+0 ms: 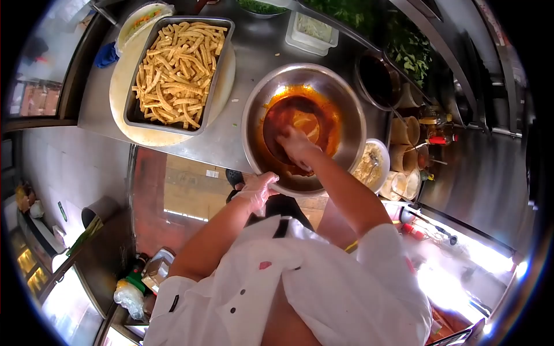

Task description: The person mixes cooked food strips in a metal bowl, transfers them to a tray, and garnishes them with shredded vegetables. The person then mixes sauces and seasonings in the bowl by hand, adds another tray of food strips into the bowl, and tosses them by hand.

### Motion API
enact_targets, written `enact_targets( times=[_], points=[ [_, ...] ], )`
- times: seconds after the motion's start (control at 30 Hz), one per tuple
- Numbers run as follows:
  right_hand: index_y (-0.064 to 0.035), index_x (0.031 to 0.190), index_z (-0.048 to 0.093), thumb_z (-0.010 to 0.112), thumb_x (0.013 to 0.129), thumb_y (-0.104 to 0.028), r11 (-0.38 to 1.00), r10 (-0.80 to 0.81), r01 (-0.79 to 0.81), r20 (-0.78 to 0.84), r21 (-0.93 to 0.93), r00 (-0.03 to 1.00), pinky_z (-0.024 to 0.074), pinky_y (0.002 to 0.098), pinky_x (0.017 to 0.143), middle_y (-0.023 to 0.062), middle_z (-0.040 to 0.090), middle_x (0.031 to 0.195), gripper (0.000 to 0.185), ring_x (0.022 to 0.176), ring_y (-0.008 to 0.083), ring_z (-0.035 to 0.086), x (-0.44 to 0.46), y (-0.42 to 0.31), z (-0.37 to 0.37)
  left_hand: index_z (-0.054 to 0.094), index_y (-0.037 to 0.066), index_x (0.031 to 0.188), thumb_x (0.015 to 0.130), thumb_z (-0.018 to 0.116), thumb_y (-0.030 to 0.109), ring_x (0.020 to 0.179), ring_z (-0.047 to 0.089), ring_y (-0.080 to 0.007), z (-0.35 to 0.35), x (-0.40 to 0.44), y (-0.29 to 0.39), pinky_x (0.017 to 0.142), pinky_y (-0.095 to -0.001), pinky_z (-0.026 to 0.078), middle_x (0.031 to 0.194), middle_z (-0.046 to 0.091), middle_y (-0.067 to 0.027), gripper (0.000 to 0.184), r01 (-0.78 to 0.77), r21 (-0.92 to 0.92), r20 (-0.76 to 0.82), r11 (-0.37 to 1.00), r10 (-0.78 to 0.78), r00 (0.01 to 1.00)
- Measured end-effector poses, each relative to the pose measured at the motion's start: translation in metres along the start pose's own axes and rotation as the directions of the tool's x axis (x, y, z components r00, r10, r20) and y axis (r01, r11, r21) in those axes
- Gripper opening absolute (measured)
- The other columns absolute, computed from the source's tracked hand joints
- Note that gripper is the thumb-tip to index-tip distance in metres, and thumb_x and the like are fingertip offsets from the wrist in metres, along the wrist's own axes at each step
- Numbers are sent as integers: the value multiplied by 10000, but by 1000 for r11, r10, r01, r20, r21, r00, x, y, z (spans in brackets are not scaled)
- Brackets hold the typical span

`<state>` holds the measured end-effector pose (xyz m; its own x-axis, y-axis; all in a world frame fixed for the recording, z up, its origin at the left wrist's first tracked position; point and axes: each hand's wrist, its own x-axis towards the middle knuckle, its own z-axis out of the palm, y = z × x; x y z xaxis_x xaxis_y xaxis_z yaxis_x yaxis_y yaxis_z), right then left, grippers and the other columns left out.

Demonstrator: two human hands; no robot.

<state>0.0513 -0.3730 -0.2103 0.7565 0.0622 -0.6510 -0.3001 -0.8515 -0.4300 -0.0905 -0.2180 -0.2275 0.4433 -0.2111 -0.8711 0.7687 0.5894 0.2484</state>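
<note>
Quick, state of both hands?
Left hand: holding the round silver metal bowl by its rim.
Right hand: inside it, at dark-red liquid; grip cannot be told.

Steel counter (257, 43): round board (121, 92) left, metal bowl (350, 124) at front edge, white tub (298, 44) behind.

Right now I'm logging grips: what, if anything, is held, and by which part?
Left hand: the metal bowl, by its near rim. Right hand, inside it: I cannot tell.
</note>
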Motion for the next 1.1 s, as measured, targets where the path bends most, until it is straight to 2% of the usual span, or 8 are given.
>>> enact_targets(
  times=[0.17,0.27,0.33,0.57,0.67,0.77,0.87,1.1],
  points=[
    [-62,1403,566,596,1005,-435,990,-93,60,-263,-130,960,513,449,1028,255,665,1255,547,1176,386,652,39,20,-64,661,21,926,854,718,140,849,656,-255,-4,4,-3,783,-431,568,890,641,-107,150,-3,30,-59,1000,5,998],
    [-35,1385,565,644,977,-406,979,97,-135,-228,-155,969,489,458,1068,274,645,1273,557,1204,404,629,-3,51,-46,304,29,1403,813,787,206,1026,639,-298,-14,10,1,837,-402,575,1261,546,-165,783,135,118,42,984,-141,989],
    [-45,1393,557,685,946,-364,822,-42,30,-7,-569,999,418,484,1140,300,563,1372,564,1280,445,558,-18,63,8,318,41,1395,808,793,191,1039,632,-297,-20,24,-10,843,-409,586,1273,533,-161,770,137,65,94,988,-143,985],
    [-81,1535,434,669,944,-253,599,-330,197,-15,-776,944,408,498,1142,263,399,1554,659,1330,424,493,82,39,-46,307,56,1408,805,804,164,1113,606,-288,-24,27,-13,900,-427,590,1319,510,-164,788,78,26,98,997,-80,992],
    [-60,1588,336,660,954,-321,941,45,-107,-194,-321,980,364,491,1191,266,333,1615,758,1360,422,501,1,29,-81,592,12,1076,848,760,162,1003,651,-277,-12,16,-13,850,-441,566,1091,630,-116,322,29,23,-21,999,-28,999],
    [-138,1653,211,628,964,-323,589,141,-99,-18,-802,990,306,480,1233,286,308,1591,827,1500,497,281,-50,3,-10,646,-5,1022,858,748,151,983,660,-277,0,0,-3,838,-435,562,1060,650,-117,248,14,25,-3,1000,-14,1000],
    [-139,1620,270,593,973,-213,789,-342,358,126,-500,931,374,475,1186,288,375,1533,727,1398,471,431,-29,-22,11,645,-19,1040,854,751,142,971,661,-284,-6,8,-7,832,-428,563,1032,651,-126,267,22,93,-13,995,-20,1000],
    [0,1564,314,581,979,-186,863,-115,-41,-276,-503,954,437,481,1111,286,475,1445,670,1310,449,520,21,40,-61,644,-43,1074,862,750,148,951,661,-288,5,-6,1,839,-425,565,1041,658,-142,305,27,100,-94,995,-18,995]
  ],
)
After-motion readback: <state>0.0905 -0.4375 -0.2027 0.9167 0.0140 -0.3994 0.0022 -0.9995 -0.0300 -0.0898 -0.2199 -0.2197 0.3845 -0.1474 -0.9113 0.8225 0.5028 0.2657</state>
